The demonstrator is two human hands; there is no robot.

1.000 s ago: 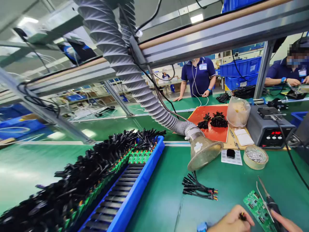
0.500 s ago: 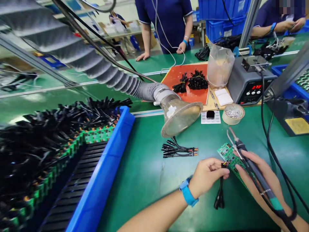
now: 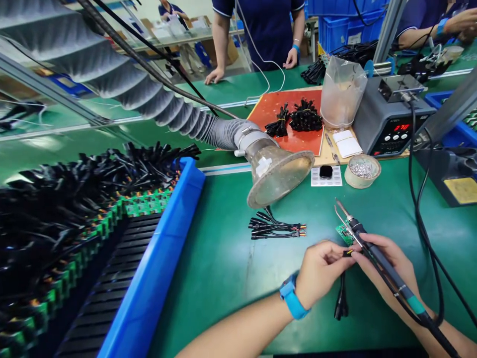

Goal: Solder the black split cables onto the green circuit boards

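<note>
My left hand (image 3: 321,272) pinches the end of a black cable lead (image 3: 341,298) that hangs down to the green mat. My right hand (image 3: 387,263) grips a soldering iron (image 3: 376,261) and holds a small green circuit board (image 3: 345,233), mostly hidden behind the fingers. The iron's tip points up and left, above the board. The lead's wire ends meet the board between both hands. A small bundle of loose black leads (image 3: 276,228) lies on the mat to the left of the board.
A fume hose with a clear funnel (image 3: 278,171) hangs over the mat. A blue tray (image 3: 164,258) of boards with black leads fills the left. A soldering station (image 3: 393,117), solder tin (image 3: 361,171), red mat (image 3: 294,117) and plastic jar (image 3: 341,92) stand behind. Two people work across the bench.
The view has dropped from the overhead frame to the bench. My hands have drawn close together; the board is now tucked behind my right fingers.
</note>
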